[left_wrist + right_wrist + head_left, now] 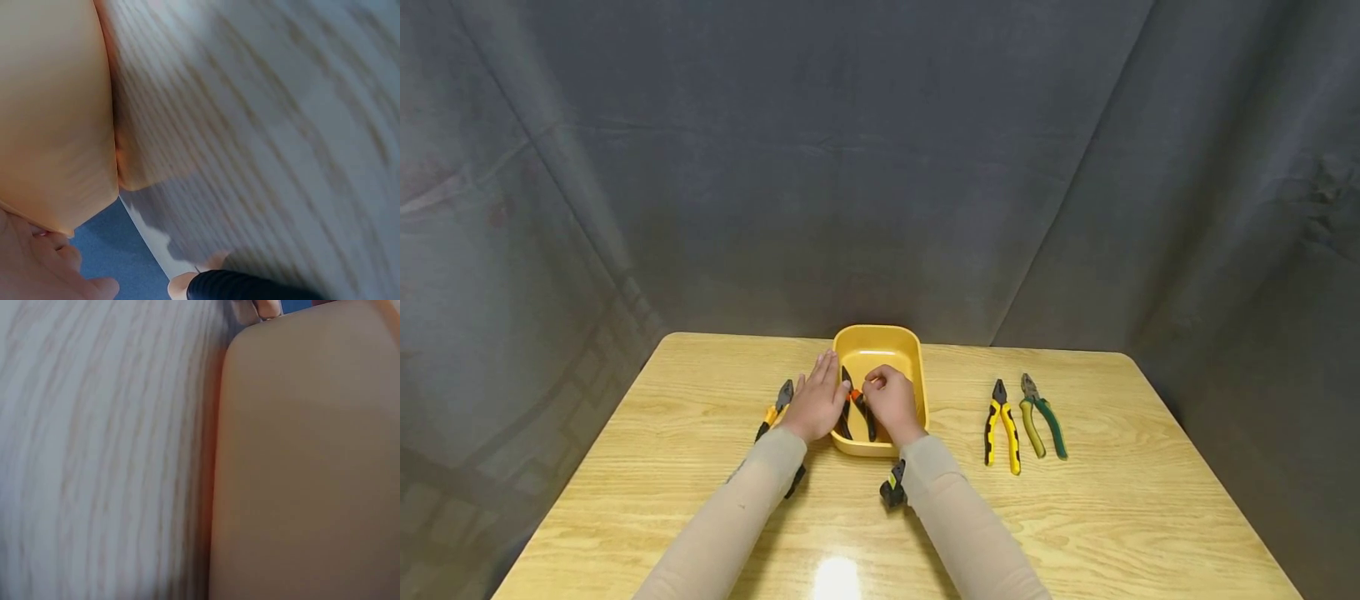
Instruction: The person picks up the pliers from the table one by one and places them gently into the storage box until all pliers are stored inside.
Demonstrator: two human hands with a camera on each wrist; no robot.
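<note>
A yellow container [917,367] stands near the table's back edge. Inside, at its left, lie pliers [857,395] with black handles and orange near the pivot. My left hand [817,402], fingers straight, rests over the container's left rim. My right hand [892,404] is inside the container with bent fingers, close beside one pliers handle; whether it touches or grips anything is hidden. In the left wrist view, the container's outer wall [56,112] shows beside the fingers [37,265]. The right wrist view is mostly container wall [306,456], with fingertips [269,307] at the top.
Left of the container lie pliers [786,393] with orange and black handles, partly behind my left arm. To the right are yellow-and-black pliers [1002,425] and green-handled pliers [1041,415]. The wooden table [1135,500] meets a grey curtain [880,167] at the back.
</note>
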